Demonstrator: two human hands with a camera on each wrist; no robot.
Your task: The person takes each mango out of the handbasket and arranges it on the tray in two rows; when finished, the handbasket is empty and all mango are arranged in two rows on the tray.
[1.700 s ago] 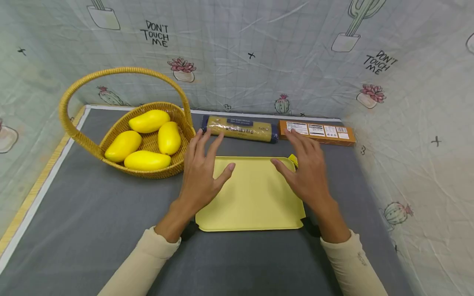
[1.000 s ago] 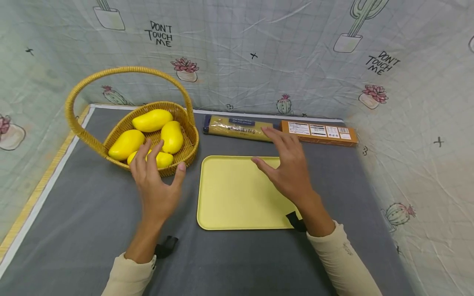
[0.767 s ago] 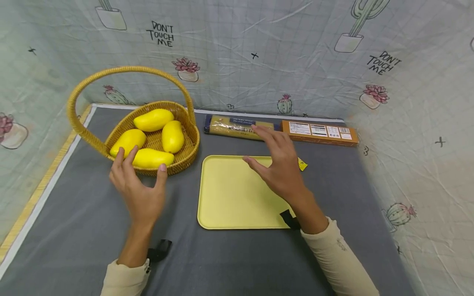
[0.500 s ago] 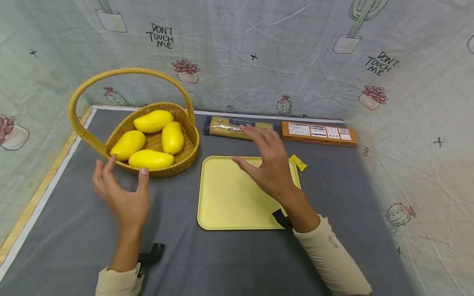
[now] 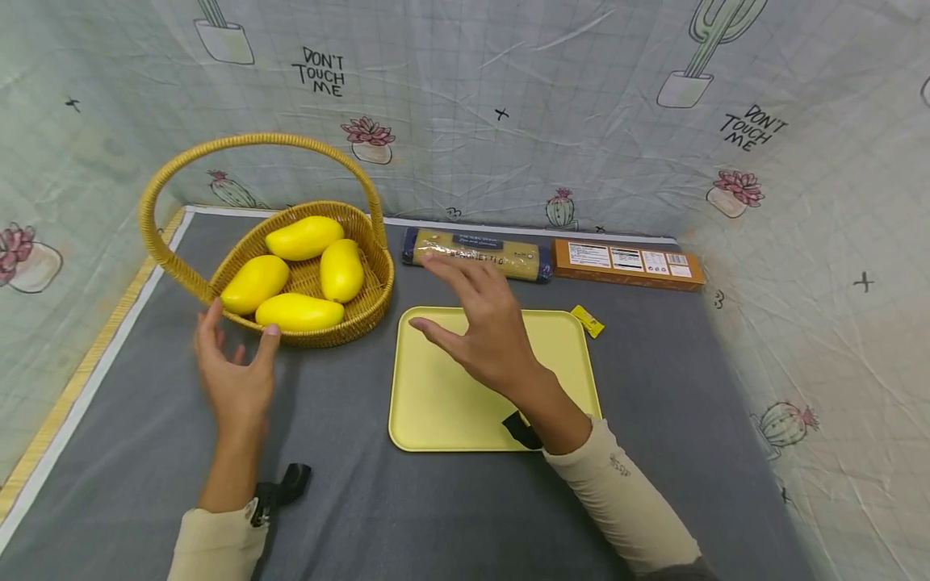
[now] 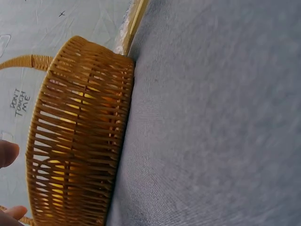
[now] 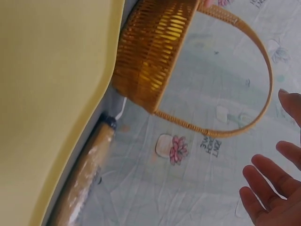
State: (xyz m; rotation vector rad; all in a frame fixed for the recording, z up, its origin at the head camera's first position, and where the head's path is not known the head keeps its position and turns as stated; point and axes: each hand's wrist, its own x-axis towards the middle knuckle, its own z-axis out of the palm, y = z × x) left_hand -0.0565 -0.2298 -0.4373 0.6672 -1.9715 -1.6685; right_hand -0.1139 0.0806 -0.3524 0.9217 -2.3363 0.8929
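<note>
A wicker basket (image 5: 374, 311) with a tall hooped handle stands at the back left and holds several yellow mangoes (image 5: 299, 312). My left hand (image 5: 236, 383) is at its front left rim, thumb and fingers spread, near the foot of the handle; whether the fingertips touch is hard to tell. In the left wrist view, fingertips (image 6: 8, 153) show beside the basket wall (image 6: 77, 136). My right hand (image 5: 487, 343) hovers over the yellow tray (image 5: 436, 411), fingers apart and holding nothing. In the right wrist view its fingers (image 7: 263, 183) are spread, away from the basket handle (image 7: 263, 61).
A spaghetti packet (image 5: 512, 260) and a flat orange-brown box (image 5: 617, 262) lie along the back edge. A small yellow packet (image 5: 587, 321) sits by the tray's far right corner. Printed cloth walls (image 5: 465, 97) enclose the grey tabletop (image 5: 349, 516).
My left hand has moved from above the tray leftward to the basket's front left rim. The right hand has shifted left across the tray. The basket and mangoes stay in place.
</note>
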